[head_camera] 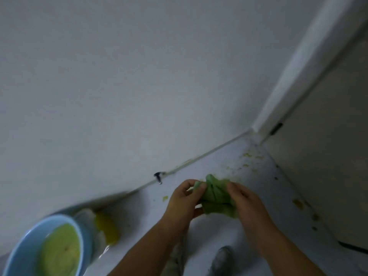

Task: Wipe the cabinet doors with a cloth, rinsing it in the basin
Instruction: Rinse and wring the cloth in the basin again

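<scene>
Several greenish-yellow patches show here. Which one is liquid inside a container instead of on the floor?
The yellow-green water inside the blue basin at lower left. The other patches, such as the splatter by the cabinet on the right, lie on the bare floor.

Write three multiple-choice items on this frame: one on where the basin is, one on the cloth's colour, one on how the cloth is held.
1. Where does the round light-blue plastic basin sit in the head view?
A. lower left corner
B. upper right corner
C. between the two hands

2. What colour is the crumpled cloth?
A. red
B. green
C. black

3. How is the cloth held?
A. lying loose on the floor
B. draped over the basin rim
C. bunched between both hands

Answers:
1. A, since the basin, holding yellow-green liquid, fills the lower left corner, apart from the hands.
2. B, since the fabric between the hands is plainly green.
3. C, since the left hand and the right hand both grip the bunched cloth above the pale floor.
</scene>
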Tool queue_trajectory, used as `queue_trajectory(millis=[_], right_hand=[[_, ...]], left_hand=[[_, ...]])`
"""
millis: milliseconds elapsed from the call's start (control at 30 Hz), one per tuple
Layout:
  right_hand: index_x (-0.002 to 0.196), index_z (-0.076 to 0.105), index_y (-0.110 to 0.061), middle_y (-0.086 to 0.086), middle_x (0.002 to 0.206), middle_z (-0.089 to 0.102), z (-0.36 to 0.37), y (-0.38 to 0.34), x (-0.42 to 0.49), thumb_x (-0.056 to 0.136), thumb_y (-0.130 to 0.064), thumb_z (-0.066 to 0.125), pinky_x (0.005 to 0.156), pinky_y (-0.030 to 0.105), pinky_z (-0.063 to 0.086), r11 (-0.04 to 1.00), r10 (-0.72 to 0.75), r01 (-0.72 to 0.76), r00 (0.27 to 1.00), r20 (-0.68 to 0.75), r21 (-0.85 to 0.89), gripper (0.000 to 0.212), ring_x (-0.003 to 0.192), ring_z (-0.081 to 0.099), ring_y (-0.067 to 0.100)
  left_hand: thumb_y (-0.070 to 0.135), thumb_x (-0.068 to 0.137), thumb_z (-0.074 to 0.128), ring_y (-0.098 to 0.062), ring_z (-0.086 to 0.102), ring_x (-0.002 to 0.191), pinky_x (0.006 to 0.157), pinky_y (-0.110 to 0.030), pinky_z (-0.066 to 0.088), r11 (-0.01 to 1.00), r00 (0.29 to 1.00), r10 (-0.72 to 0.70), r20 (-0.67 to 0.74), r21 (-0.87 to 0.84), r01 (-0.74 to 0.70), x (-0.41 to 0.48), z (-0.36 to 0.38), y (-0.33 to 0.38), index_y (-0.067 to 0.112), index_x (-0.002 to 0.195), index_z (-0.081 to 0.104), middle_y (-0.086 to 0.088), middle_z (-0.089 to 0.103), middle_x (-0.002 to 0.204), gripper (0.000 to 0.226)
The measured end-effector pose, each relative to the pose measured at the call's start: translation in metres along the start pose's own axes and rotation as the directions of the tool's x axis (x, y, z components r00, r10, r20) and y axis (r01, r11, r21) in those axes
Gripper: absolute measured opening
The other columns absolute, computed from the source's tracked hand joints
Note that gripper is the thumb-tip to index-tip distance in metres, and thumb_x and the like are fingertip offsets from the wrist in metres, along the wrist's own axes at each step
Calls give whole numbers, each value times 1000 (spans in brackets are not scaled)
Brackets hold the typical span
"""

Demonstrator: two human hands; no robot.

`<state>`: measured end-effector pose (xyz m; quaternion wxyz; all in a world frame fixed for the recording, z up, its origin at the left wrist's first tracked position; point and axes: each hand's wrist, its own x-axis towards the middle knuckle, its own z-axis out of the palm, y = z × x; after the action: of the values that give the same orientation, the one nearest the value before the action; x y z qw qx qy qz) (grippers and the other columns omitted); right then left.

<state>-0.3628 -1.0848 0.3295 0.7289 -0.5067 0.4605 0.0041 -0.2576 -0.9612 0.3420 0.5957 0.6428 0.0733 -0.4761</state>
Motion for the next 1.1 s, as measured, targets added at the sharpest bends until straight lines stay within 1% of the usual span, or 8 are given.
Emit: queue_trajectory(millis=[167,400,533,633,700,900,1033,1100], right_hand=[[97,77,-22,-2,91,78,135,15,-30,100,-39,59,71,35,62,970,43,6,980,196,-242,25,84,75,16],[100,77,-20,3,98,78,334,100,-53,100,-35,61,90,53,59,872,167,39,913,372,-488,22,95,75,24],[101,77,-14,9,97,78,453,173,-75,100,-27,63,90,52,59,850,235,9,888,395,-527,19,94,75,28],[98,76,-14,11,98,78,532,226,-87,100,-24,64,89,49,60,821,280,-19,885,373,-570,16,93,75,28],[95,77,-15,9,98,78,574,264,-78,99,-24,65,91,51,59,795,294,-17,885,360,-606,15,95,74,28],[79,72,-20,1,91,75,650,351,-18,98,-27,66,92,41,57,679,258,88,901,348,-729,21,93,71,25],[96,69,-19,1,92,70,681,393,40,103,-24,58,73,26,48,606,188,209,900,392,-768,15,91,65,22],[113,71,-15,6,107,71,691,415,70,102,-26,58,81,26,48,547,150,273,898,414,-791,21,103,65,25]], left_hand=[[22,99,64,-29,74,91,79,-45,62,989,975,28,-222,-134,-59,-60,-134,-19,4,106,66,-15,76,98,19],[22,97,67,-32,71,83,73,-46,60,953,851,-76,-520,-289,-91,-132,-339,-84,2,107,68,-25,73,98,23],[21,96,69,-26,70,71,56,-35,59,912,795,-156,-586,-396,-112,-174,-465,-132,-5,104,68,-22,73,88,27],[25,96,69,-26,71,77,71,-41,61,902,750,-194,-632,-416,-117,-192,-547,-168,1,101,72,-19,76,91,26],[26,96,69,-26,72,83,81,-44,60,897,732,-208,-648,-425,-122,-187,-593,-194,7,100,72,-17,76,93,20],[22,102,60,-30,70,88,81,-51,60,884,688,-243,-684,-449,-134,-126,-679,-263,15,118,61,-11,70,100,17],[25,105,55,-27,68,88,69,-37,58,880,681,-248,-689,-454,-138,-61,-719,-301,21,126,57,-5,68,106,21],[24,103,59,-25,67,93,68,-31,56,908,671,-213,-710,-398,-133,-30,-731,-316,23,128,56,-7,67,112,25]])
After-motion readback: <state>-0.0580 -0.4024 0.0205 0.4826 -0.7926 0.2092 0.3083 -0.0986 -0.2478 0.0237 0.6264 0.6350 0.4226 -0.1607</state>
